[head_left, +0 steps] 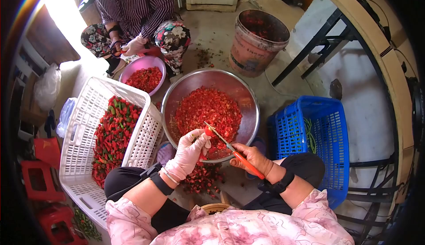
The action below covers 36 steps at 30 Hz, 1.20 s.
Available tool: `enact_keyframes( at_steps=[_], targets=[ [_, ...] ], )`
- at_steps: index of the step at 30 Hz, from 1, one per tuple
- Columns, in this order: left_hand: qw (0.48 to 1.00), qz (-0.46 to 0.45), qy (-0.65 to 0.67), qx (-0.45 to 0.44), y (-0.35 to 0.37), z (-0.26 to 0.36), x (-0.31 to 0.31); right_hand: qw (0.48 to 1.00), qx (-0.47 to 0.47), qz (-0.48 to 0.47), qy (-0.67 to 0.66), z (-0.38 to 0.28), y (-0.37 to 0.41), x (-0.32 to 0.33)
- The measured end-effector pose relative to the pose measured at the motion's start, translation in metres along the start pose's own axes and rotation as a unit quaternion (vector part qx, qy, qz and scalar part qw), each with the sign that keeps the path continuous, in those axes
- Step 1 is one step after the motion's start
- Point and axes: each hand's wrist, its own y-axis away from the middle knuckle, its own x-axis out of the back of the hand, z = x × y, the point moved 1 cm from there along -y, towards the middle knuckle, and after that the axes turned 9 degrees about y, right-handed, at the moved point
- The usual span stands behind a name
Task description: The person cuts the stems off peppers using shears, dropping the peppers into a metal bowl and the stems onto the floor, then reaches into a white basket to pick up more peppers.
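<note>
My left hand [189, 153], in a pale glove, pinches a red chili pepper [209, 131] above a wide steel bowl [244, 89]. More red shows just below its fingers. In my bare right hand [254, 160] is a knife [248, 164] with an orange handle, its narrow blade slanting up and left to the pepper. Both hands are closed and close together over the bowl's near rim. Chopped red chili [201, 107] fills much of the bowl. More red pieces [201, 178] lie on the floor below it.
At left, a white basket [144, 149] holds whole chilies [116, 132]. A blue basket [325, 174] stands at right. Opposite sits a person [133, 5] with a pink basin [159, 63] of cut chili. A stained bucket [241, 52] stands behind the bowl, near a table [372, 41].
</note>
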Motion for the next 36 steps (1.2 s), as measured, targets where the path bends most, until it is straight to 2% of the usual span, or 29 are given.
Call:
enact_keyframes(
  at_steps=[1,2,5,8,12,14,15,17,20,22,27,29,33,35,36],
  targets=[
    [0.999,-0.007,0.018,0.042,0.0,0.003,0.0,0.994,-0.024,0.0,-0.109,0.003,0.001,-0.002],
    [0.999,-0.007,0.018,0.041,0.0,0.007,0.0,0.975,-0.047,0.001,-0.217,0.001,0.001,-0.002],
    [0.992,-0.03,0.094,0.082,0.0,0.013,-0.001,0.96,-0.082,-0.025,-0.266,-0.015,0.004,0.007],
    [0.979,-0.07,0.154,0.116,0.001,0.02,-0.005,0.953,-0.052,-0.06,-0.293,-0.007,0.002,0.008],
    [0.965,-0.102,0.187,0.153,0.002,0.018,-0.006,0.953,-0.021,-0.077,-0.291,0.003,0.003,0.0],
    [0.961,-0.117,0.19,0.16,0.001,0.017,-0.005,0.975,-0.002,-0.068,-0.211,-0.003,0.002,0.001],
    [0.962,-0.119,0.178,0.17,0.0,0.017,-0.004,0.975,-0.002,-0.069,-0.211,-0.007,0.002,0.003],
    [0.962,-0.12,0.166,0.179,0.0,0.017,-0.004,0.995,0.021,-0.044,-0.091,-0.012,0.001,0.008],
    [0.962,-0.107,0.162,0.191,0.001,0.015,-0.005,0.991,-0.001,-0.026,-0.13,-0.006,0.0,0.007],
    [0.968,-0.066,0.164,0.18,0.0,0.015,-0.005,0.99,-0.005,-0.015,-0.14,-0.003,0.001,0.004],
    [0.953,-0.096,0.219,0.186,0.0,0.018,0.0,0.986,-0.02,-0.006,-0.168,-0.003,0.002,0.006],
    [0.941,-0.111,0.249,0.202,0.0,0.019,-0.001,0.963,-0.034,-0.045,-0.264,-0.005,0.002,0.009],
    [0.924,-0.119,0.271,0.242,0.002,0.02,-0.004,0.959,-0.02,-0.077,-0.273,0.009,0.002,0.005],
    [0.923,-0.112,0.271,0.249,0.003,0.02,-0.006,0.995,0.038,-0.048,-0.077,0.003,-0.001,0.005],
    [0.923,-0.114,0.269,0.251,0.003,0.02,-0.007,0.995,0.038,-0.048,-0.077,-0.001,-0.002,0.006]
  ],
)
